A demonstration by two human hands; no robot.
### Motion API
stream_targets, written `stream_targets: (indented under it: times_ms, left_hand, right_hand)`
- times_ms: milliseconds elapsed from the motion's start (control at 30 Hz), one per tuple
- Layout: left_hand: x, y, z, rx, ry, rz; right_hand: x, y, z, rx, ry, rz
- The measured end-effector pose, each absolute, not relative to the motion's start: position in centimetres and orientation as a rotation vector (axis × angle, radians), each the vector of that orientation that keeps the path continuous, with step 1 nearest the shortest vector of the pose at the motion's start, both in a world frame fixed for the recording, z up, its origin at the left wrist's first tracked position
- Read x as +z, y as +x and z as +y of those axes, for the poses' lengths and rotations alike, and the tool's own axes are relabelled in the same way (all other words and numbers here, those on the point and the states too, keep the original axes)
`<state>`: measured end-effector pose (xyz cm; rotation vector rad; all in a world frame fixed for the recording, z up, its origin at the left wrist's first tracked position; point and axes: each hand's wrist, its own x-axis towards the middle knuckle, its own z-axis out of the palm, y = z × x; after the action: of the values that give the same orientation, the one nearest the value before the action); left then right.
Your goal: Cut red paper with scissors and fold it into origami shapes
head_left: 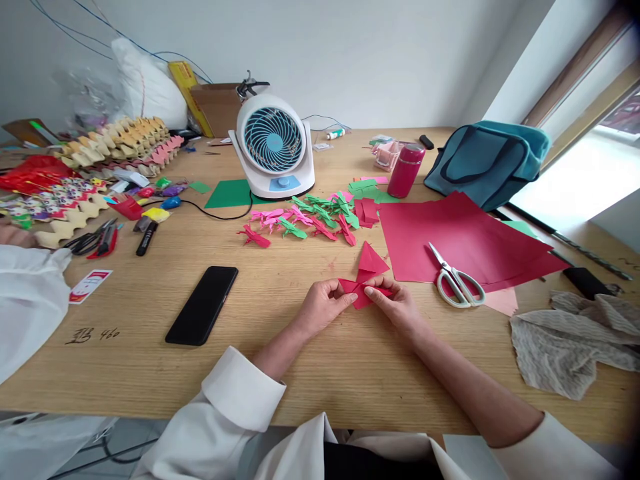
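Observation:
Between both hands is a folded piece of red paper (363,298). My left hand (327,305) pinches its left side, and my right hand (393,303) grips the right side with the thumb pressed near the middle. Just beyond the fingertips lies a red paper triangle (373,260); whether it joins the held piece I cannot tell. Farther back sits a group of folded paper figures (320,217) in pink, green and red. White-handled scissors (455,280) rest at the right, partly over large red paper sheets (460,233).
A white fan (274,143) stands at the back, its cord running left. A black phone (203,305) lies left of my hands. A red flask (406,171), a teal bag (487,163) and a crumpled cloth (570,343) are rightward. Another person's white sleeve (30,300) reaches in at left.

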<state>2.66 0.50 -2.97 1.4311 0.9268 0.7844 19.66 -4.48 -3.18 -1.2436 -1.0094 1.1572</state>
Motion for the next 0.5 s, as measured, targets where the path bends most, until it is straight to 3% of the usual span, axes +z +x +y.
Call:
stream_targets:
  times_ms: [267, 500]
  left_hand:
    - [-2.16, 2.4, 0.81, 0.863, 1.362, 0.911]
    - [-2.19, 2.43, 0.64, 0.786, 1.719, 0.881]
  right_hand:
    - [-3.16, 19.15, -4.65, 1.305, -1.164, -1.061]
    - [-3.11, 19.12, -4.66, 1.323, -1.151, -1.069]
